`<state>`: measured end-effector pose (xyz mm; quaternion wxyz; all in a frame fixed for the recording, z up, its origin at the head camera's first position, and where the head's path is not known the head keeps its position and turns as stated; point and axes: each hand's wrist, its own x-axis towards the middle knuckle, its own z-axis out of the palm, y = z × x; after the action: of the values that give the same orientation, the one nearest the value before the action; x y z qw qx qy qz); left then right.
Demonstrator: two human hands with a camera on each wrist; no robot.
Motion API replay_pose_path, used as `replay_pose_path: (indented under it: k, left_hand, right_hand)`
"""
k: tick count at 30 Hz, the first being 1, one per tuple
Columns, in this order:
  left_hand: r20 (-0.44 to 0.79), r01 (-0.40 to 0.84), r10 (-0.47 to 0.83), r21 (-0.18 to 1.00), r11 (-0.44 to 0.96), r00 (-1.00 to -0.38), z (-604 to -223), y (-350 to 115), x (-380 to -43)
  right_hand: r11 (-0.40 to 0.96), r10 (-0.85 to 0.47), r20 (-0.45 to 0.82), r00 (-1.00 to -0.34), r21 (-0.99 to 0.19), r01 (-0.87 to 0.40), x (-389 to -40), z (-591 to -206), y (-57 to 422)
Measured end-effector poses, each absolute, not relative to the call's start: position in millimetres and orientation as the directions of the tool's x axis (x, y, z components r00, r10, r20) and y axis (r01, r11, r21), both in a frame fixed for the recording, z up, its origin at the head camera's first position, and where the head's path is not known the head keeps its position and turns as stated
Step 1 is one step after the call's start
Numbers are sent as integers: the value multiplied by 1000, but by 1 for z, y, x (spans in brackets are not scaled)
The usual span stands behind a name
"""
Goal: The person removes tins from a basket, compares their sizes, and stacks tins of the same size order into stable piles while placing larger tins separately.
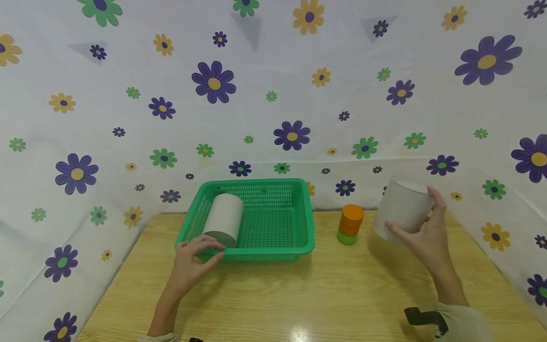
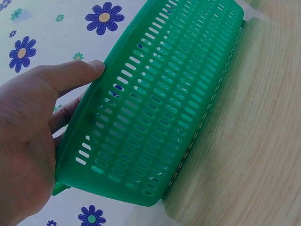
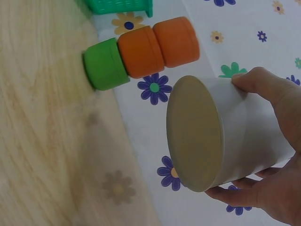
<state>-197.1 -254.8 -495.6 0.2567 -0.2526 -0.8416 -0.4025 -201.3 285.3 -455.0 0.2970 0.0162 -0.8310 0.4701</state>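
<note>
My right hand (image 1: 429, 240) grips a white cylindrical container (image 1: 401, 209), thumb on one side and fingers on the other. The container is tilted and held above the table; its flat beige end (image 3: 195, 134) shows in the right wrist view. On the left, my left hand (image 1: 188, 266) holds the front-left rim of a green plastic basket (image 1: 273, 251), its thumb and fingers on either side of the wall. Inside the basket, at its left, a second white cylinder (image 1: 224, 216) lies on its side. What that hand's farther fingers touch is partly hidden by the basket wall (image 2: 141, 103).
Between the basket and the held container stands a stack of cups, orange ones (image 1: 352, 218) above a green one (image 1: 346, 237). All rests on a wooden table (image 1: 273, 299). A flower-printed white sheet (image 1: 265, 118) rises behind and at both sides.
</note>
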Motion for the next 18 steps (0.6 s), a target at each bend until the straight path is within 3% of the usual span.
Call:
replay_pose_path:
  k: [18]
  left_hand:
    - [638, 634, 215, 552, 542, -739, -493, -254, -197]
  right_hand:
    - [586, 217, 442, -870, -772, -246, -212, -480, 291]
